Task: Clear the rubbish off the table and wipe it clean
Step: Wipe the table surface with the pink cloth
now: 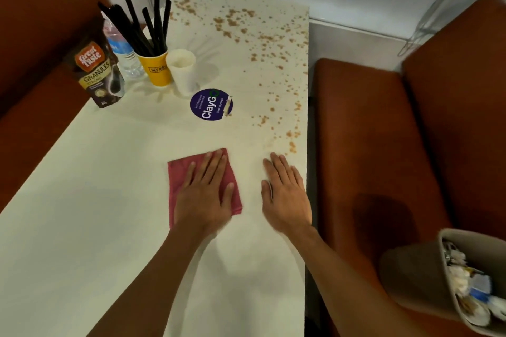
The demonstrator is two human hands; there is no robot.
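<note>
A folded red cloth [178, 172] lies flat on the cream table [95, 200] near its middle. My left hand [204, 194] rests palm down on the cloth with fingers spread. My right hand [284, 191] lies flat on the bare table beside the right edge, holding nothing. Brown crumbs or granules [262, 38] are scattered over the far right half of the table, reaching down to just beyond my right fingertips.
At the far left stand a coffee granules pouch [95, 74], a water bottle [123, 49], a yellow cup of black straws [156, 68] and a white cup [183, 71]. A round blue sticker [210, 104] is on the table. A beige bin [427, 282] holding rubbish sits at right by orange seats [369, 131].
</note>
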